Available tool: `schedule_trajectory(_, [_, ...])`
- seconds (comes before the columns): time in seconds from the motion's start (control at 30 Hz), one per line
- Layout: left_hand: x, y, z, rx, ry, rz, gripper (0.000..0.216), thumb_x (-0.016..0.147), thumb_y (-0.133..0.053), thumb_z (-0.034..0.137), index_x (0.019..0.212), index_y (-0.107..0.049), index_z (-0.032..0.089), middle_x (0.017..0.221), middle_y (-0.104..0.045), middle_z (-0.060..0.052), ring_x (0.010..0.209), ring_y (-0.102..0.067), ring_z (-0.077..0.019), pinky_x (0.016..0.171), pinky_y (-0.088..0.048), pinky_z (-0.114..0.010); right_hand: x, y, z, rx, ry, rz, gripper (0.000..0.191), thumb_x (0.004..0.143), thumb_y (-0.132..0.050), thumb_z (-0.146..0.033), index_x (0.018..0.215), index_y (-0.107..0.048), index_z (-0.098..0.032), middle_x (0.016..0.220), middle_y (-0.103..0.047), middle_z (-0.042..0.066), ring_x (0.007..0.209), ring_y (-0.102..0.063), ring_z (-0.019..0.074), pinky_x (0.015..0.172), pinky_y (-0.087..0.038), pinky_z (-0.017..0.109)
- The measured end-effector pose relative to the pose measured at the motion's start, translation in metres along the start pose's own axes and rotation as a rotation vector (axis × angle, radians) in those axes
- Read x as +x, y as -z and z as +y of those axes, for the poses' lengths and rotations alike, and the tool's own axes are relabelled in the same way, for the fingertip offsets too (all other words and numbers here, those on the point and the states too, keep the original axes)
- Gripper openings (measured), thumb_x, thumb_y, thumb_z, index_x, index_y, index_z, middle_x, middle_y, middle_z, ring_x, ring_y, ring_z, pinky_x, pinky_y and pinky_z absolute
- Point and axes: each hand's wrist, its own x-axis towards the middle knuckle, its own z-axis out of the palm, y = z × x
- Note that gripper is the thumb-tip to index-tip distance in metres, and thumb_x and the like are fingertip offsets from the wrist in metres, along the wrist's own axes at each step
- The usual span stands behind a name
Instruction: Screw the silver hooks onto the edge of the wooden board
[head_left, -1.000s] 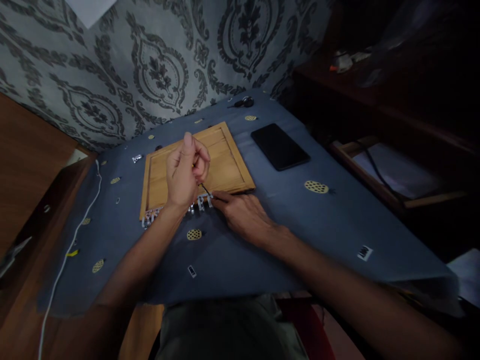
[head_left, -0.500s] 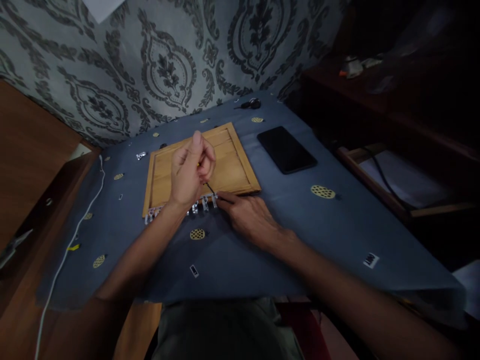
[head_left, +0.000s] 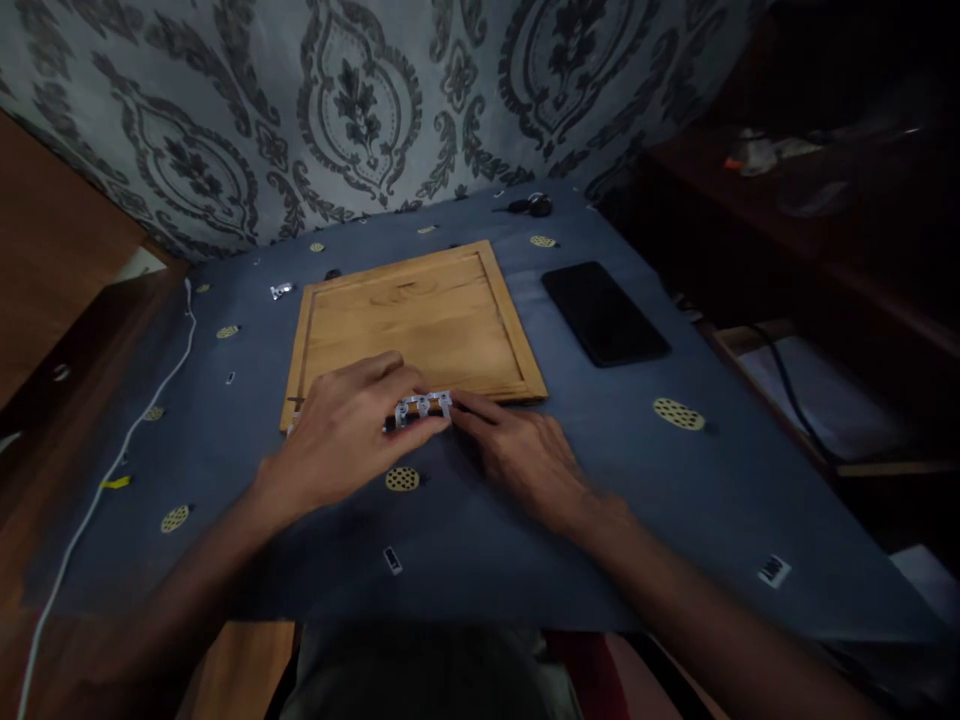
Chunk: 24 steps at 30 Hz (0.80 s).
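Observation:
A framed wooden panel [head_left: 420,315] lies on the blue cloth. Along its near edge runs a row of shiny metal clips [head_left: 424,404], partly hidden by my hands. My left hand [head_left: 349,430] is over the near left part of the panel, fingers curled above the clips and thumb stretched along their near side, gripping the row. From the right, my right hand [head_left: 521,450] pinches the row's right end with its fingertips. A thin dark shaft [head_left: 296,400] shows just left of my left hand; its kind is unclear.
A black phone [head_left: 604,312] lies right of the panel. A small metal clip [head_left: 281,291] sits beyond its left side. A black object with a round end [head_left: 531,205] is near the wall. A white cable [head_left: 124,460] runs down the left edge of the patterned tablecloth [head_left: 540,570].
My left hand has come down from above the panel, where it held a thin dark shaft against the clips, onto the row. My right hand stays at the row's right end. The view has shifted slightly.

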Motion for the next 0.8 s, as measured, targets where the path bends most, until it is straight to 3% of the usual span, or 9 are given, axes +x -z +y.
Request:
schedule_trajectory(0.13, [0.002,-0.010,0.001,0.206,0.053,-0.242,0.038,0.090,-0.065,0.050,0.107,-0.068,0.016,0.104,-0.064,-0.008,0.099,-0.064,-0.0265,0.071,-0.051,-0.035,0.000,-0.003,0.001,-0.028,0.011,0.051,0.047,0.086,-0.054,0.000,0.124,-0.072,-0.023,0.136,-0.069,0.006,0.087,-0.077,0.0191,0.068,-0.059,0.026])
schedule_trajectory(0.27, [0.012,-0.020,0.002,0.232,0.067,-0.361,0.041,0.090,-0.064,0.052,0.108,-0.068,0.015,0.111,-0.061,-0.010,0.111,-0.060,-0.0298,0.078,-0.055,-0.038,0.000,-0.003,0.001,-0.010,0.005,0.059,0.046,0.088,-0.053,-0.001,0.125,-0.072,-0.022,0.135,-0.069,0.007,0.081,-0.077,0.0181,0.066,-0.060,0.026])
schedule_trajectory(0.8, [0.015,-0.040,-0.010,0.104,0.061,-0.320,0.032,0.091,-0.065,0.045,0.104,-0.072,0.017,0.101,-0.061,-0.007,0.100,-0.060,-0.0246,0.077,-0.049,-0.034,0.001,0.000,-0.001,-0.050,-0.008,0.000,0.050,0.088,-0.052,0.000,0.129,-0.070,-0.023,0.137,-0.067,0.005,0.085,-0.077,0.0190,0.065,-0.059,0.027])
